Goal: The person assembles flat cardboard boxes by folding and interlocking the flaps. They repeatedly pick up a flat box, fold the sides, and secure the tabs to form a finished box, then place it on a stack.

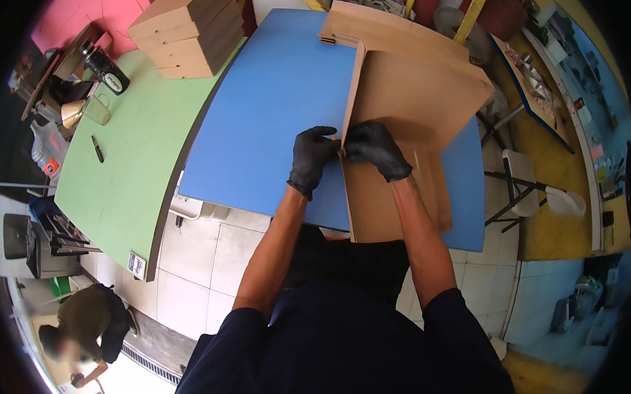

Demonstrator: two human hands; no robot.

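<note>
Head view, centre frame: our black-gloved left hand (311, 159) and right hand (376, 150) pinch the flat brown cardboard sheet (403, 117) at its raised fold, long axis running from lower frame to upper frame.

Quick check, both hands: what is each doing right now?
Left hand: closed, pinching the raised edge of the cardboard sheet.
Right hand: closed on the same edge, right beside the left.

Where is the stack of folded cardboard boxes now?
The stack of folded boxes sits at the far end of the green table, upper left, beside a dark bottle.
</note>
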